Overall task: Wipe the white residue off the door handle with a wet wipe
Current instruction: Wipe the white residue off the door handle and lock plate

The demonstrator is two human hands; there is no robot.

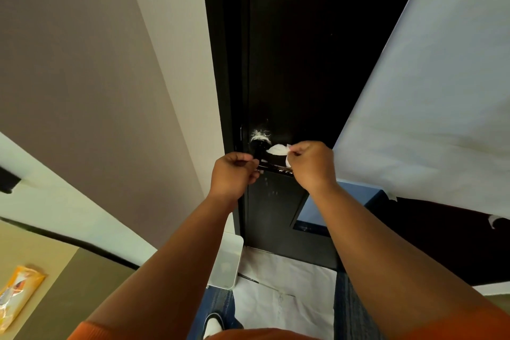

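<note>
A black door point(298, 63) carries a dark lever handle point(274, 167) at mid-height. White residue point(259, 135) is smeared on the round base above the lever, with small specks on the door below it. My right hand point(310, 164) pinches a white wet wipe point(277, 149) over the lever's right part. My left hand point(233, 174) is curled around the lever's left end, near the door edge. The hands hide most of the lever.
A grey wall point(96, 91) stands to the left and a white sheet point(427, 105) hangs to the right. White paper point(284, 284) covers the floor by the door. A white bin point(225, 262) stands at the door's foot. An orange packet point(19, 295) lies lower left.
</note>
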